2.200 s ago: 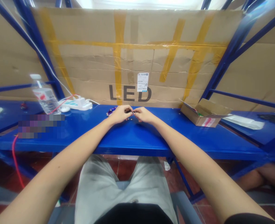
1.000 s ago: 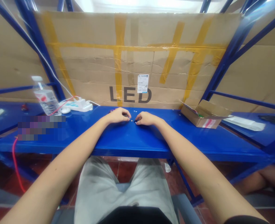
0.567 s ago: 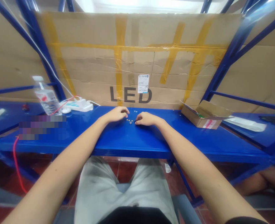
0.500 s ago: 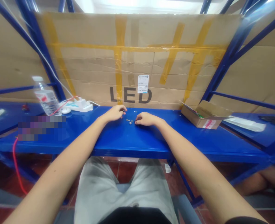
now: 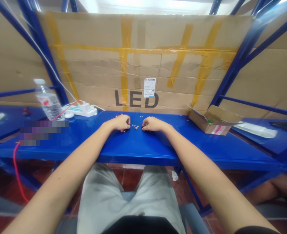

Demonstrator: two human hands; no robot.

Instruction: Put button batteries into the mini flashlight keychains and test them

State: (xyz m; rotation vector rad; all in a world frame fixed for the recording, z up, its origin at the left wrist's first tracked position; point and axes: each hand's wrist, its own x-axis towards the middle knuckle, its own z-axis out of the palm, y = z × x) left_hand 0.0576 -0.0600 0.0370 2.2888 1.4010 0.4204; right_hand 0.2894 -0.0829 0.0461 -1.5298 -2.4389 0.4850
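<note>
Small shiny metal pieces (image 5: 135, 126) lie in a loose cluster on the blue tabletop (image 5: 136, 146) between my hands. My left hand (image 5: 122, 123) rests just left of them, fingers bent down and pressed together at the tabletop. A tiny shiny spot shows under its fingers, too small to name. Behind that hand a purple patterned thing (image 5: 121, 115) peeks out, mostly covered. To the right of the cluster, my right hand (image 5: 151, 124) pinches at the table surface, with a small dark bit at its fingertips that I cannot make out. Two tiny pale pieces (image 5: 141, 116) lie farther back.
A water bottle (image 5: 48, 100) and a white power strip (image 5: 82, 110) with cables stand at the back left. An open cardboard box (image 5: 214, 122) sits on the right. A large taped cardboard sheet (image 5: 99, 74) rises behind the table. Another person's bare limb (image 5: 277, 188) shows at lower right.
My left hand has come down and slightly nearer to me, its fingers now at the tabletop. The purple patterned thing has come into sight behind it. My right hand has barely moved.
</note>
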